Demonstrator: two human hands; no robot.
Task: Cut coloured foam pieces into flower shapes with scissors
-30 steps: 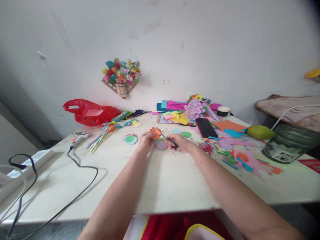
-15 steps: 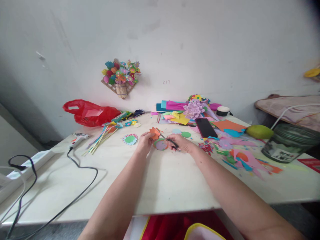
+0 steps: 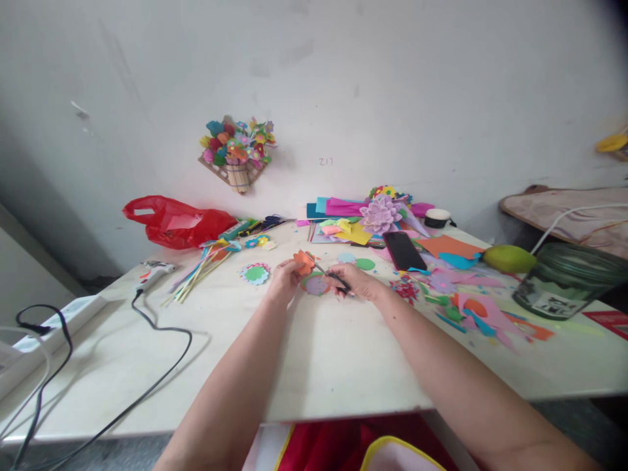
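Between the fingers of my left hand (image 3: 286, 280) is an orange flower cutout (image 3: 304, 262) with a scalloped edge, held just above the table. My right hand (image 3: 353, 280) is closed round the dark handles of a pair of scissors (image 3: 338, 281). Their blades point up and left and touch the orange cutout's right side. Below it lies a round purple flower piece (image 3: 315, 284) with a coloured rim, partly covered by my hands. A scalloped flower with a green centre (image 3: 254, 274) rests to the left. Beyond my right hand lie a green oval (image 3: 365, 263) and a pale blue disc (image 3: 346, 258).
At left are a glue gun (image 3: 154, 276) with its looping cord, a power strip (image 3: 63, 330), coloured sticks (image 3: 196, 278) and a red plastic bag (image 3: 181, 222). On the right sit a phone (image 3: 405, 251), colourful scraps (image 3: 483, 314) and a glass jar (image 3: 564, 281).
Hardly anything differs. Both hands keep their places, with the scissors still against the orange cutout; the handles look slightly shifted.
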